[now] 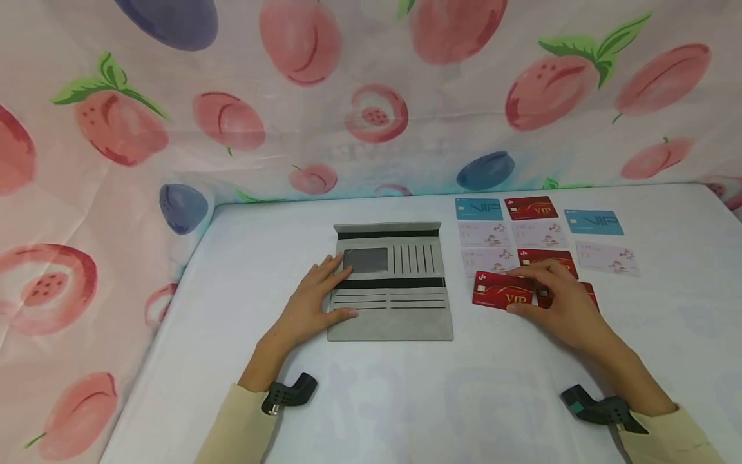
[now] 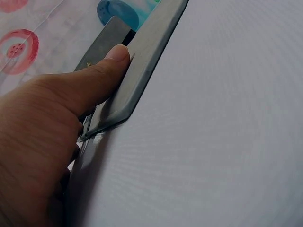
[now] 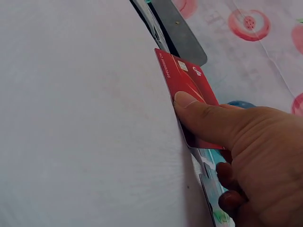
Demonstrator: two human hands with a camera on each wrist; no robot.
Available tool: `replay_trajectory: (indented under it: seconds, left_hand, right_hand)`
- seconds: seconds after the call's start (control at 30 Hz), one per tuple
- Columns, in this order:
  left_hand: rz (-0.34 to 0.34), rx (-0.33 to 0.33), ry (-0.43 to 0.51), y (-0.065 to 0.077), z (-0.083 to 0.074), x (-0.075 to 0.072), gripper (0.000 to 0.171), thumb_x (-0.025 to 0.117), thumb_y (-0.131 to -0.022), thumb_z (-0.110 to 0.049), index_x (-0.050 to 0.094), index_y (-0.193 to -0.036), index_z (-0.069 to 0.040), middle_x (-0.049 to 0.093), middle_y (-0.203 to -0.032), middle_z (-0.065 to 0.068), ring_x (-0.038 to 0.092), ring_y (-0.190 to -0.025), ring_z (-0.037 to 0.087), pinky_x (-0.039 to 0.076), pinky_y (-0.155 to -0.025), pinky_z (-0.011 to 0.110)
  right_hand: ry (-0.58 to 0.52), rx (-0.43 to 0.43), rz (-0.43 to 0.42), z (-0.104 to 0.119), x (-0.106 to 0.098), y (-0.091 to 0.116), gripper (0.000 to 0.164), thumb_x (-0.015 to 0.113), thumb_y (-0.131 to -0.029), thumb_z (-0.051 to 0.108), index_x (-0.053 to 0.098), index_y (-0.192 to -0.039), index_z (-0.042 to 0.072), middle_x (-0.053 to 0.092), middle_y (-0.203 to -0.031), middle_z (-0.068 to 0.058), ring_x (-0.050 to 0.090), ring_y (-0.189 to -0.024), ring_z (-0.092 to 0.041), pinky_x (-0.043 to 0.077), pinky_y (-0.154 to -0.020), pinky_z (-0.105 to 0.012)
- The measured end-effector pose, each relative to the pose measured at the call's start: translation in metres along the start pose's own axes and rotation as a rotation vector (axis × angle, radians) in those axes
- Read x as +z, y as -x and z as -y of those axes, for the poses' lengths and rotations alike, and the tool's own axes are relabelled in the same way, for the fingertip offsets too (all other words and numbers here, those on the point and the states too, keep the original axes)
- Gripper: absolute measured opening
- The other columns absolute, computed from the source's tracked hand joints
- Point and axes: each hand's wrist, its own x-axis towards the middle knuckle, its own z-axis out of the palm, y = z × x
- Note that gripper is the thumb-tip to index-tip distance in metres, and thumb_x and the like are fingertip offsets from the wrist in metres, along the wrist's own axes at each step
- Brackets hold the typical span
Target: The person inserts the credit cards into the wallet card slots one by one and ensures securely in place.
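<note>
A grey card wallet (image 1: 390, 327) lies unfolded on the white table, with slots and a dark clear window (image 1: 366, 260). My left hand (image 1: 310, 298) rests on its left side, fingers extended; in the left wrist view the thumb (image 2: 102, 78) lies along the wallet's near edge (image 2: 142, 71). To the right, my right hand (image 1: 570, 312) pinches a red VIP card (image 1: 497, 289) between thumb and fingers. The right wrist view shows this card (image 3: 182, 78) tilted, thumb on its face. Partly under that hand sits another red card (image 1: 590, 295).
Behind the held card are rows of cards: blue VIP cards (image 1: 594, 222), pale pink cards (image 1: 607, 258) and red ones (image 1: 531, 207). Fruit-printed cloth (image 1: 371, 167) hangs behind the table (image 1: 406, 399). Black wrist cameras (image 1: 292, 392) sit on both wrists.
</note>
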Motion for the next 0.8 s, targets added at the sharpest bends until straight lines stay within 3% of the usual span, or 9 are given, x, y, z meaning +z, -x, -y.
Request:
replay_trajectory:
  seconds: [0.1,0.2,0.33,0.43,0.57,0.67,0.8]
  left_hand:
    - [-0.002,-0.003,-0.003,0.0,0.0,0.0,0.078,0.078,-0.078,-0.038,0.045,-0.143,-0.007,0.027,-0.155,0.009,0.017,-0.143,0.028,0.012,-0.116,0.045]
    - [-0.005,-0.004,-0.002,0.001,0.001,0.0,0.078,0.078,-0.079,-0.038,0.045,-0.143,-0.007,0.027,-0.155,0.009,0.017,-0.143,0.028,0.013,-0.116,0.045]
    - [-0.006,-0.005,0.007,0.002,0.001,0.0,0.078,0.077,-0.079,-0.039,0.045,-0.143,-0.007,0.026,-0.155,0.008,0.016,-0.144,0.028,0.013,-0.115,0.046]
    - [-0.002,-0.003,0.009,0.002,0.001,0.001,0.078,0.077,-0.079,-0.039,0.045,-0.143,-0.008,0.025,-0.156,0.008,0.015,-0.144,0.027,0.012,-0.116,0.046]
    - [-0.002,0.003,0.0,0.001,0.002,0.002,0.079,0.077,-0.079,-0.04,0.045,-0.143,-0.007,0.026,-0.156,0.008,0.016,-0.144,0.026,0.012,-0.116,0.045]
    - [-0.004,0.001,-0.002,0.001,0.001,0.001,0.08,0.077,-0.079,-0.04,0.044,-0.144,-0.007,0.026,-0.155,0.008,0.016,-0.144,0.027,0.012,-0.116,0.045]
    - [-0.006,-0.008,-0.009,0.001,-0.001,0.0,0.084,0.077,-0.078,-0.041,0.041,-0.145,-0.005,0.027,-0.155,0.008,0.017,-0.143,0.027,0.013,-0.116,0.044]
  right_hand:
    - [0.021,-0.015,-0.01,0.002,-0.001,0.0,0.058,0.086,-0.071,0.019,0.063,-0.124,0.015,0.06,-0.109,-0.009,0.053,-0.085,-0.024,0.056,-0.066,-0.034]
    - [0.035,-0.004,0.006,0.003,-0.003,0.001,0.053,0.082,-0.076,0.017,0.063,-0.126,0.02,0.064,-0.109,-0.007,0.055,-0.082,-0.02,0.049,-0.065,-0.018]
    - [0.015,0.009,0.039,0.004,-0.008,0.001,0.049,0.074,-0.084,0.014,0.061,-0.129,0.026,0.061,-0.122,-0.009,0.055,-0.104,-0.028,0.053,-0.083,-0.039]
    - [-0.007,0.006,0.037,0.007,-0.012,0.0,0.049,0.071,-0.087,0.013,0.058,-0.133,0.024,0.059,-0.125,-0.013,0.054,-0.108,-0.034,0.053,-0.084,-0.037]
    - [-0.065,0.043,0.017,0.013,-0.012,-0.003,0.049,0.068,-0.09,0.013,0.052,-0.136,0.016,0.057,-0.115,-0.015,0.064,-0.081,-0.026,0.052,-0.064,-0.017]
    - [-0.136,0.079,0.0,0.018,-0.011,-0.008,0.045,0.065,-0.092,0.015,0.051,-0.136,0.012,0.054,-0.106,-0.014,0.062,-0.061,-0.019,0.053,-0.053,-0.021]
    - [-0.177,0.106,-0.021,0.025,-0.008,-0.016,0.044,0.062,-0.094,0.019,0.051,-0.137,0.014,0.053,-0.107,-0.011,0.062,-0.06,-0.017,0.051,-0.05,-0.021]
